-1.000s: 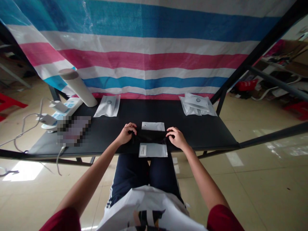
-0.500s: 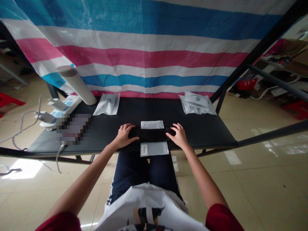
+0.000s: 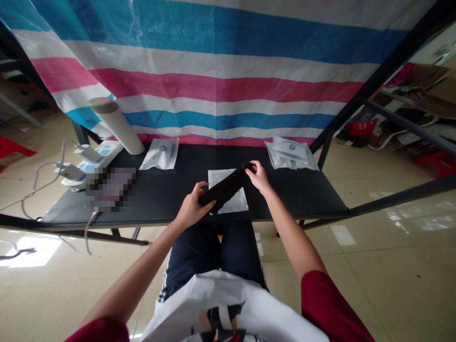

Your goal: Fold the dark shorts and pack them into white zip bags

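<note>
A long black item (image 3: 225,190), perhaps folded cloth, is stretched at a slant between my two hands, its right end higher in the view. My left hand (image 3: 194,204) grips its lower left end between thumb and fingers. Its upper right end is pinched in my right hand (image 3: 257,175). Beneath the item a white plastic bag (image 3: 237,203) lies on the black table (image 3: 285,190), partly covered by it.
Several white packets (image 3: 292,153) are piled at the back right, and another packet (image 3: 160,154) lies back left. On the left are a grey-white bottle (image 3: 119,127), a power strip (image 3: 103,156) and a blurred-out phone (image 3: 112,187) on a cable (image 3: 89,225). A striped sheet (image 3: 213,85) hangs behind.
The black item has turned from level to slanted, its right end moved away from me with my right hand. The white bag now lies farther onto the table and shows more of itself.
</note>
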`<action>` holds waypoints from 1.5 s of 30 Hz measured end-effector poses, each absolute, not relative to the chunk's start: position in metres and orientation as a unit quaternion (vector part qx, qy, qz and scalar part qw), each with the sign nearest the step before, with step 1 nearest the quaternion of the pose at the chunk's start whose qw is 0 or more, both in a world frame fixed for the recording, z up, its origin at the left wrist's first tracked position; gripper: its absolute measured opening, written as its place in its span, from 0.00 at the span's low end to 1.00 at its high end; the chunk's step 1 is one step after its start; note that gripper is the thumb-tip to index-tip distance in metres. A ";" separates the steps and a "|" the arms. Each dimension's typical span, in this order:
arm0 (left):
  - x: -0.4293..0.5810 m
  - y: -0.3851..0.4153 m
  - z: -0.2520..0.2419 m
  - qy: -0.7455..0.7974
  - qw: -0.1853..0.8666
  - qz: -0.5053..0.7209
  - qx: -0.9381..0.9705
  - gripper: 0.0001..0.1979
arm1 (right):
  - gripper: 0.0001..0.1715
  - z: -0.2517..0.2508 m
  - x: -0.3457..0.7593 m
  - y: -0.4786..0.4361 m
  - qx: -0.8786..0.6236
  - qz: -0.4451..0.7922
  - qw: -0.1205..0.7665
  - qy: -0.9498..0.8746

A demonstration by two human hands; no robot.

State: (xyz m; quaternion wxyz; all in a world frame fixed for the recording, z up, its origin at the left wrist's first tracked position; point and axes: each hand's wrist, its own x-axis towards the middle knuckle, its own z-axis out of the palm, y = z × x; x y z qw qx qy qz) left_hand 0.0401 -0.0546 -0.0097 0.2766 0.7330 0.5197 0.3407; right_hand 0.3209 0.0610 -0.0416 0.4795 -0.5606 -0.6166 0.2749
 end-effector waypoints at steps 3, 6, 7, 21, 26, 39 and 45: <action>0.069 -0.091 -0.005 0.484 0.317 0.356 0.733 0.19 | 0.22 -0.027 0.299 0.085 -0.528 0.336 0.461 -0.629; 0.095 -0.111 -0.014 0.507 0.337 0.355 0.710 0.14 | 0.25 -0.021 0.274 0.099 -0.519 0.338 0.397 -0.678; 0.100 -0.114 -0.019 0.522 0.337 0.344 0.704 0.16 | 0.25 -0.021 0.267 0.102 -0.521 0.329 0.374 -0.693; 0.077 -0.105 -0.050 0.421 0.119 0.181 0.881 0.26 | 0.17 -0.054 0.271 0.086 -0.571 0.228 0.236 -0.753; 0.069 -0.093 -0.051 0.396 0.180 0.198 0.878 0.27 | 0.23 -0.052 0.275 0.073 -0.552 0.250 0.305 -0.735; 0.080 -0.038 -0.049 0.475 0.269 0.273 0.792 0.20 | 0.12 -0.021 0.282 -0.070 -0.470 0.095 0.441 -0.759; 0.097 -0.027 -0.050 0.488 0.279 0.261 0.785 0.17 | 0.14 -0.048 0.267 -0.081 -0.439 0.088 0.350 -0.822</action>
